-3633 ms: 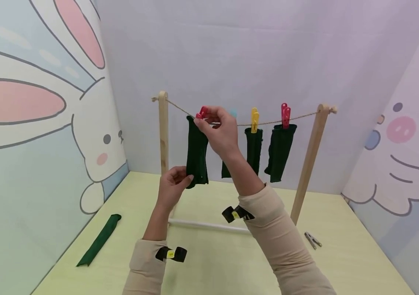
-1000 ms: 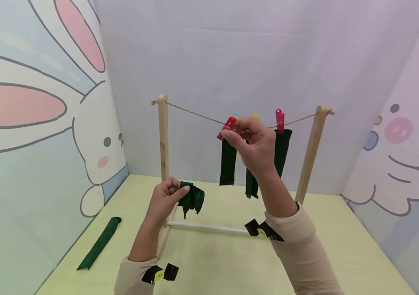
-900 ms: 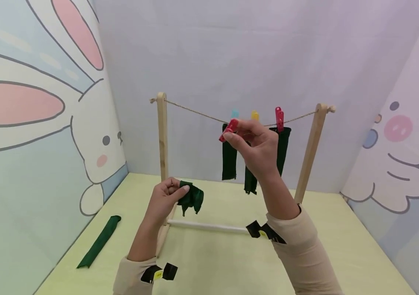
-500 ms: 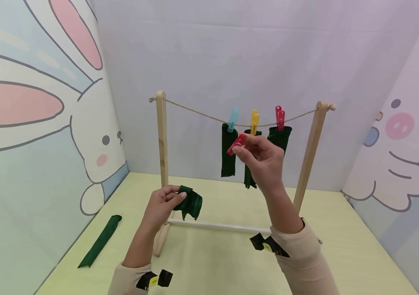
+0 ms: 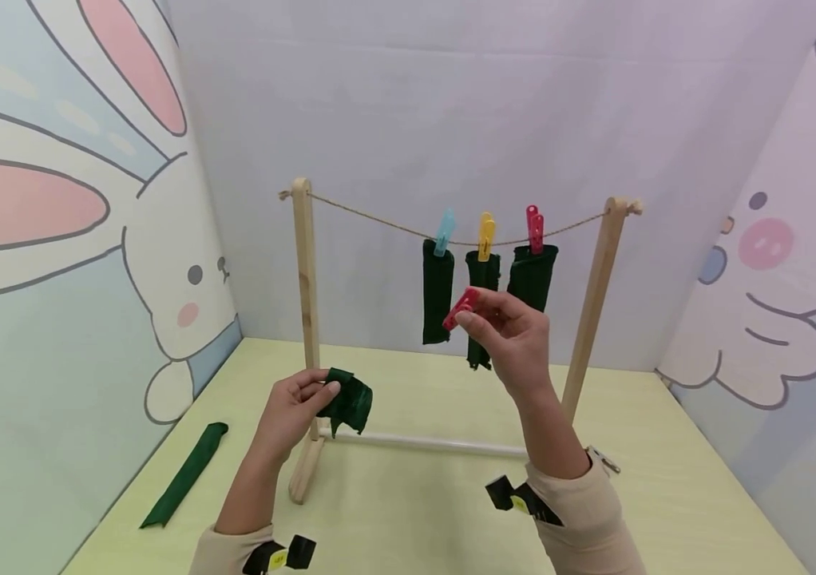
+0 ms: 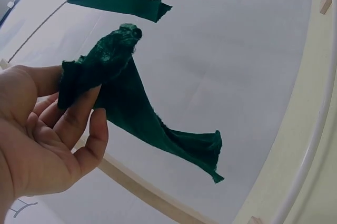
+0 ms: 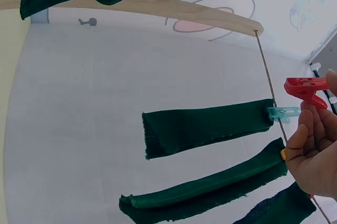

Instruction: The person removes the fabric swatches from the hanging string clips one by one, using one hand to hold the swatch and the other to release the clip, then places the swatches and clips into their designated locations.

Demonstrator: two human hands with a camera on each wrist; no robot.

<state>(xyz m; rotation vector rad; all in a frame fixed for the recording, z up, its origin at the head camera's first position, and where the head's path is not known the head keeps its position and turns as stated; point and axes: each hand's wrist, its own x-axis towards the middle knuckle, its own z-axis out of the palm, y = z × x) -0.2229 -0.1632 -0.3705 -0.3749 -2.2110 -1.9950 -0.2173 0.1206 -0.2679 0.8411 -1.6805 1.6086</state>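
Observation:
My left hand (image 5: 289, 409) pinches one end of a dark green cloth strip (image 5: 352, 403) between thumb and fingers; in the left wrist view the strip (image 6: 142, 108) droops away from the fingertips. In my right hand (image 5: 521, 342), thumb and fingers hold a red clothespin (image 5: 460, 310), apart from the line. Three green strips hang behind it on the rope (image 5: 372, 216): one under a light blue clothespin (image 5: 445, 233), one under a yellow clothespin (image 5: 486, 238), one under another red clothespin (image 5: 536, 233). My right hand partly covers the latter two strips.
Wooden posts (image 5: 305, 279) hold the rope at both ends, joined low down by a white bar (image 5: 422, 442). Another green strip (image 5: 185, 477) lies at the table's left. A metal clothespin (image 5: 605, 460) lies right, partly behind my right sleeve (image 5: 580, 511).
The strip and red clothespin, at the rope's left part 3.6 seconds ago, are now away from it. The right hand came right and down; the left hand sank and shifted slightly left with the strip.

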